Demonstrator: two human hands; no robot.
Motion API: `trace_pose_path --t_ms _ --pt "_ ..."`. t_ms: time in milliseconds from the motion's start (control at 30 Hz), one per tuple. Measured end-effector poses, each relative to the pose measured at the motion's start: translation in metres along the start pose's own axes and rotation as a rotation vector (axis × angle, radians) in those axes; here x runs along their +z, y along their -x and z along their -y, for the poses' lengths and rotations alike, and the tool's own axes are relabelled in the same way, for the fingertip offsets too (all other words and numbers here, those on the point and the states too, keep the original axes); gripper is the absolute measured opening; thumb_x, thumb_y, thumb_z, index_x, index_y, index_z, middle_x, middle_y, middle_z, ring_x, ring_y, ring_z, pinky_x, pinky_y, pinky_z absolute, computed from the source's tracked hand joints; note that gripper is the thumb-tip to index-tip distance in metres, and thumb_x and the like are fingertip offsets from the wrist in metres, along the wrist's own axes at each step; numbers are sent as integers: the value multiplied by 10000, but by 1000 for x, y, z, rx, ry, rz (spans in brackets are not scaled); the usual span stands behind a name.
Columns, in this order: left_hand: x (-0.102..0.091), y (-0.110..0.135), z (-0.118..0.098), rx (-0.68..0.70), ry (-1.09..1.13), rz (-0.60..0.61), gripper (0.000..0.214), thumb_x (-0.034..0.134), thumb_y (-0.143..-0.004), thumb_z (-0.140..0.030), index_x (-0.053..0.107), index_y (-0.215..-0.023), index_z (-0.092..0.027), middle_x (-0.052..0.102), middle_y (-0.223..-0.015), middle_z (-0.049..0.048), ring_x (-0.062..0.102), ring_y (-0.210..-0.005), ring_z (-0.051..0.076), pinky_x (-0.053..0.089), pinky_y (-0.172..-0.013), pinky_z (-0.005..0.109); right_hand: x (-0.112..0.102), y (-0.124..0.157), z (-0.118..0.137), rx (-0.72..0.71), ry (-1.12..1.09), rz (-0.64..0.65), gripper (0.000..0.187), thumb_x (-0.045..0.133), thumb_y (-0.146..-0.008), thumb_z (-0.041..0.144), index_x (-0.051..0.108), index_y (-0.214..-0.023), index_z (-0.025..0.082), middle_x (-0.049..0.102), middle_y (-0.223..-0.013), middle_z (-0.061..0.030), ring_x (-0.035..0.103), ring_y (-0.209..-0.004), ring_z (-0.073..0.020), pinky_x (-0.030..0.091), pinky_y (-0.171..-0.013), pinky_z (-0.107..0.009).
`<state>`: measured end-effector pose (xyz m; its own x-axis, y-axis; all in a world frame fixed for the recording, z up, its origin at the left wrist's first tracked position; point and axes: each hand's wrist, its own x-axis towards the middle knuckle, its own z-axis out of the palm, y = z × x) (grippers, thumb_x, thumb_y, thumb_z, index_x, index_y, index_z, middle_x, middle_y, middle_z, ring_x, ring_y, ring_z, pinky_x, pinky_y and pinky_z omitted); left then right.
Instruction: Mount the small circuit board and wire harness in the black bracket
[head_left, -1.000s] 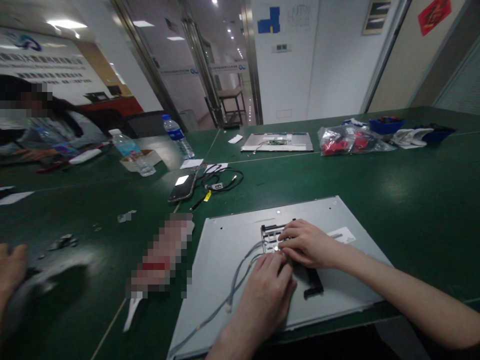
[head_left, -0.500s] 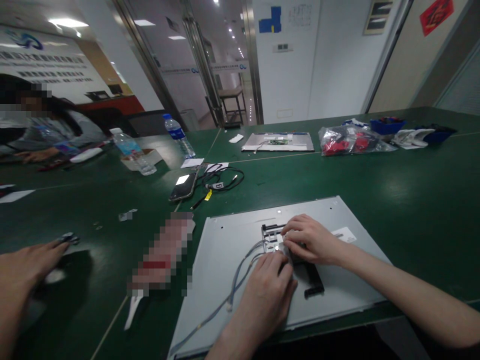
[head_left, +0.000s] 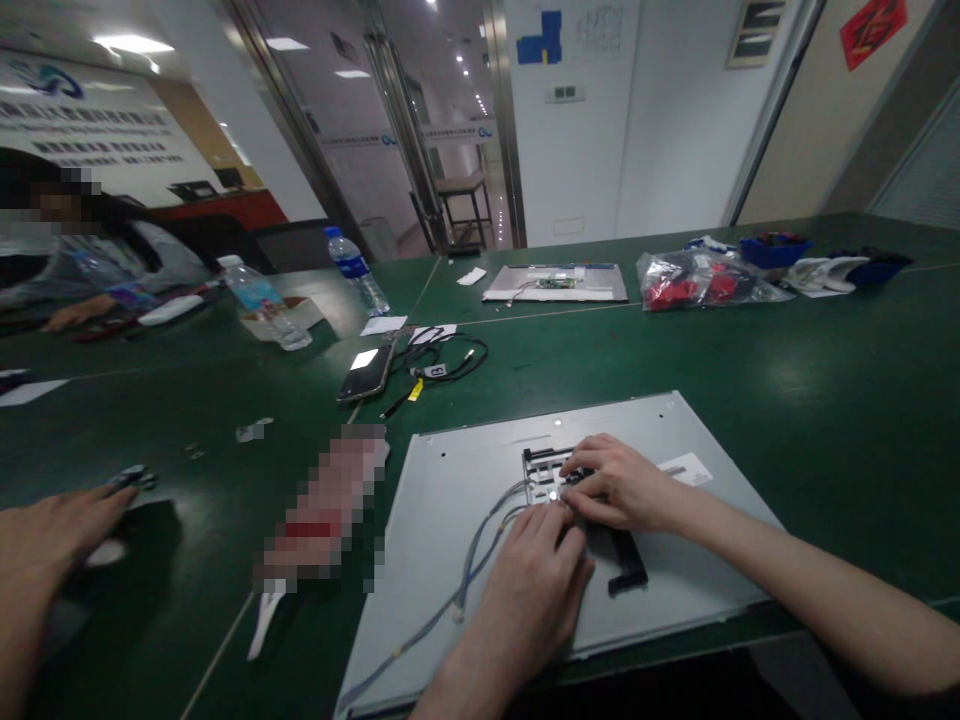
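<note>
Because the left hand (head_left: pixel 546 560) and the right hand (head_left: pixel 626 485) crowd over the same bracket (head_left: pixel 544 470), too hard a press could bend it or dent the metal panel (head_left: pixel 480 470) beneath. The grey cables (head_left: pixel 466 570) arch out beside the left hand, and a sideways sweep there could snag them and strain their ends.

Taking the clock over the whole view, the panel lies flat at five o'clock. The left grip has its fingers bunched together at the bracket's near side, the right grip curves over its right side; the fingertips hide the contact, so I cannot tell whether either is clamped on anything. A black bar (head_left: pixel 628 555) sticks out below the right hand.

The green desk (head_left: pixel 840 430) carries a phone (head_left: pixel 367 384) at nine, a bottle (head_left: pixel 356 272) at ten, a second panel (head_left: pixel 596 287) at two and a plastic bag (head_left: pixel 697 282) between two and three. A co-worker's hand (head_left: pixel 71 530) reaches in between eight and nine. Beyond, glass doors (head_left: pixel 337 180) stand around eleven and a red sheet (head_left: pixel 874 32) hangs at two.
</note>
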<state>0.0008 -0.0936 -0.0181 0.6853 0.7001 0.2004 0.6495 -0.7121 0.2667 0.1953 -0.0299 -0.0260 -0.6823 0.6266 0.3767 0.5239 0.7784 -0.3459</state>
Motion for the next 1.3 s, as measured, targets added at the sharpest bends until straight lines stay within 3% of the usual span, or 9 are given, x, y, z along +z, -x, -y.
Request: trace_pose_path --t_ms 433,667,833,1300 --pt "-1 -1 -1 -6 -4 -2 80 533 -889 -152 561 -961 -171 549 -1063 80 508 -1040 262 434 -951 468 -2 -1 1 40 39 -3 216 508 -956 258 720 -939 222 692 -1034 -35 569 -988 -193 412 -908 -374" --pt "0 0 0 -9 -2 9 74 534 -890 -154 561 -957 -172 548 -1051 76 512 -1016 256 444 -930 457 -7 -1 -1 51 12 -105 232 534 -926 243 722 -794 214 698 -1003 -26 570 -966 -193 400 -908 -372" --pt "0 0 0 -9 0 13 70 528 -892 -145 553 -952 -172 547 -1080 73 506 -1044 256 436 -948 463 -5 -1 1 -8 0 -28 235 551 -904 239 723 -745 215 706 -986 -21 586 -934 -185 403 -896 -359" --pt "-1 -1 0 10 -7 2 103 525 -892 -156 550 -989 -180 552 -1097 86 515 -1057 262 444 -954 487 -5 -2 0 54 10 21 226 520 -944 250 722 -854 202 706 -948 -25 584 -920 -172 402 -876 -346"
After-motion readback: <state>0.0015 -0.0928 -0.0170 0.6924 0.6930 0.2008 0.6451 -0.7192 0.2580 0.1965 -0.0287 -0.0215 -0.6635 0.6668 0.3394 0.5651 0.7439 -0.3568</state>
